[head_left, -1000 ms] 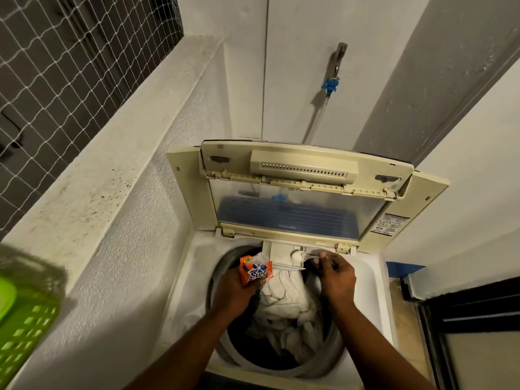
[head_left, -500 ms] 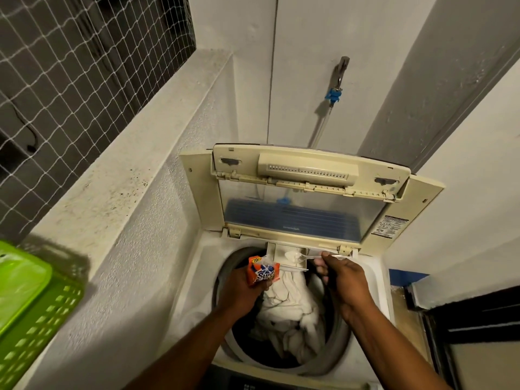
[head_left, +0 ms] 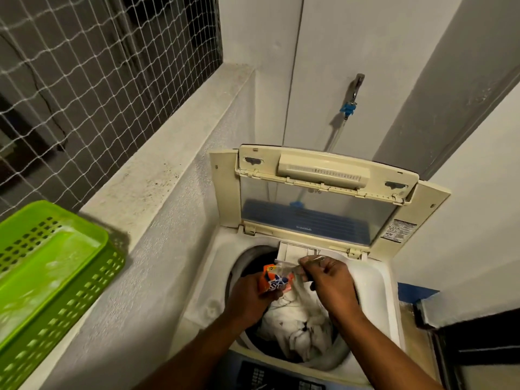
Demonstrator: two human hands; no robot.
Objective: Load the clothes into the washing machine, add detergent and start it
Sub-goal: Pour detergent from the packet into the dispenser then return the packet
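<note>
Sachet [head_left: 274,280], one, in left hand [head_left: 247,298], right hand [head_left: 329,282]

White textured walls [head_left: 157,277], netted window [head_left: 98,66] at left — speckled ledge [head_left: 157,175], green basket [head_left: 50,277], wall tap [head_left: 356,85]

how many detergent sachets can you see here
1: an orange detergent sachet, gripped by the left hand over the white clothes in the drum; the right hand pinches its top edge. More could be hidden.

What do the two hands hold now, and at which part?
The orange detergent sachet: the left hand grips its lower half, and the right hand pinches its top edge, above the white clothes.
</note>
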